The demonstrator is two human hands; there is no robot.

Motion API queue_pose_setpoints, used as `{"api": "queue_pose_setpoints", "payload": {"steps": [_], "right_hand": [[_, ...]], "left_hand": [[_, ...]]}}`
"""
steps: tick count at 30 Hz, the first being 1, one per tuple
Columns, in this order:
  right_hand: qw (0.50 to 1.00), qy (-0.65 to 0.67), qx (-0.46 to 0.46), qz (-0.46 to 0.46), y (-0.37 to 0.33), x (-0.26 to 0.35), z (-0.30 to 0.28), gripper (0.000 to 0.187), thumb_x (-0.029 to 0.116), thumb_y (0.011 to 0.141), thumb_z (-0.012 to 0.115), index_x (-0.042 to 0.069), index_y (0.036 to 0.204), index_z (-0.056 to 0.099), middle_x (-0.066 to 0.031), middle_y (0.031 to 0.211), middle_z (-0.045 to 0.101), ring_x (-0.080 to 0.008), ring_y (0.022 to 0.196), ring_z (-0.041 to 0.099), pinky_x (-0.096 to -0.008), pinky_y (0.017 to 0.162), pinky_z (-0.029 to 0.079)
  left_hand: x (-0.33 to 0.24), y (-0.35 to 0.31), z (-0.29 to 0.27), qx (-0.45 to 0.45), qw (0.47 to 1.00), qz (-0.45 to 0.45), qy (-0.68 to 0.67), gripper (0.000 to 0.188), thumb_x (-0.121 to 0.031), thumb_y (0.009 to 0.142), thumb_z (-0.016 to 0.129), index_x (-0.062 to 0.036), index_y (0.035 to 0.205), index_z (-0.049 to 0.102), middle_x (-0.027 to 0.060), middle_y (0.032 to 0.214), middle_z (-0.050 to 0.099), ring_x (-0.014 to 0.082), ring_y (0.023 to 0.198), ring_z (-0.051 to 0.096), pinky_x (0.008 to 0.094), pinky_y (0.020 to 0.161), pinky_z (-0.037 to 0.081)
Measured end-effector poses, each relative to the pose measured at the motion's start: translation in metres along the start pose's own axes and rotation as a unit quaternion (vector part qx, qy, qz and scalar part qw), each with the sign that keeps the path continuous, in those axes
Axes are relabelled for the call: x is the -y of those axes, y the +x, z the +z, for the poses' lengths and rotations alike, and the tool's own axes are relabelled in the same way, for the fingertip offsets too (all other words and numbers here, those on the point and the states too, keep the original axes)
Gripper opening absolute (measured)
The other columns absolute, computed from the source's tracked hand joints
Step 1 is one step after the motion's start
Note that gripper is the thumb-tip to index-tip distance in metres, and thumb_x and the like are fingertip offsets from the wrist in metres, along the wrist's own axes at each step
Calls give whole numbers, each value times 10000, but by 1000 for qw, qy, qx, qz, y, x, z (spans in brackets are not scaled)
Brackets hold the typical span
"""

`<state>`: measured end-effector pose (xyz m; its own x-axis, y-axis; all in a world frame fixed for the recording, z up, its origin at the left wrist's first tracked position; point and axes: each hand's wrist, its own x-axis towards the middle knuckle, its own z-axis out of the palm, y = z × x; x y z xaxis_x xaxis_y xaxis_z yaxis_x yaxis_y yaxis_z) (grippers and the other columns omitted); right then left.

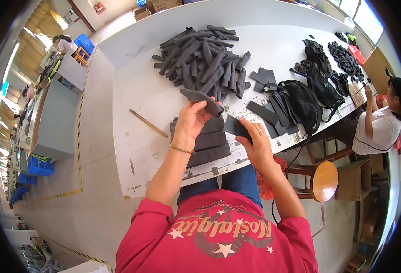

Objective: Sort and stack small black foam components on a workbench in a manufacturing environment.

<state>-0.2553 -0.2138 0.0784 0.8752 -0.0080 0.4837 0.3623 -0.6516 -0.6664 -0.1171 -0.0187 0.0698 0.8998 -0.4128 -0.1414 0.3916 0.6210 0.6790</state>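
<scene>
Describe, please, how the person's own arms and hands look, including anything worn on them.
Both arms have red sleeves ending near the elbows; the forearms are bare. The left hand has a thin, beaded-looking bracelet at its wrist. The right hand wears a small, shiny ring. Neither hand is gloved.

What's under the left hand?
Under the left hand, dark flat pieces lie stacked on the white table. The hand and wrist hide part of the stack's left side; what lies there can't be seen.
</scene>
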Motion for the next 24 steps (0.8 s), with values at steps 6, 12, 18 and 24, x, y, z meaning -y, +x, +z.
{"api": "queue_pose_setpoints", "payload": {"steps": [6, 12, 18, 24], "right_hand": [[990, -86, -85, -72, 12, 14, 0, 392, 68, 746, 776, 70, 1127, 685, -76, 1011, 633, -285, 907, 576, -381, 802, 439], [964, -172, -139, -148, 19, 10, -2, 310, 65, 731, 758, 104, 1035, 711, -15, 960, 612, -229, 856, 573, -369, 763, 421], [931, -242, -193, -192, 26, 15, -2, 246, 45, 741, 728, 82, 984, 710, 0, 954, 602, -208, 835, 590, -357, 772, 432], [965, -163, -143, -147, 22, 31, 20, 506, 121, 767, 758, 61, 1244, 602, -113, 1112, 571, -310, 934, 565, -423, 805, 422]], "left_hand": [[-1, -16, 12, 21, 1000, -16, -2, 190, -18, 937, 537, 22, 1122, 542, 204, 1171, 640, 358, 1040, 665, 484, 924, 563], [4, -24, 14, 33, 999, -31, -13, 188, -13, 957, 516, 18, 1142, 525, 226, 1191, 631, 368, 1053, 661, 493, 917, 570], [2, -43, 36, 36, 999, 5, 6, 193, -29, 967, 523, 3, 1157, 513, 224, 1193, 630, 347, 1058, 662, 479, 903, 579], [12, -57, 58, 2, 992, 114, 53, 276, -93, 950, 625, -9, 1175, 491, 171, 1137, 661, 277, 1043, 670, 411, 886, 579]]}}
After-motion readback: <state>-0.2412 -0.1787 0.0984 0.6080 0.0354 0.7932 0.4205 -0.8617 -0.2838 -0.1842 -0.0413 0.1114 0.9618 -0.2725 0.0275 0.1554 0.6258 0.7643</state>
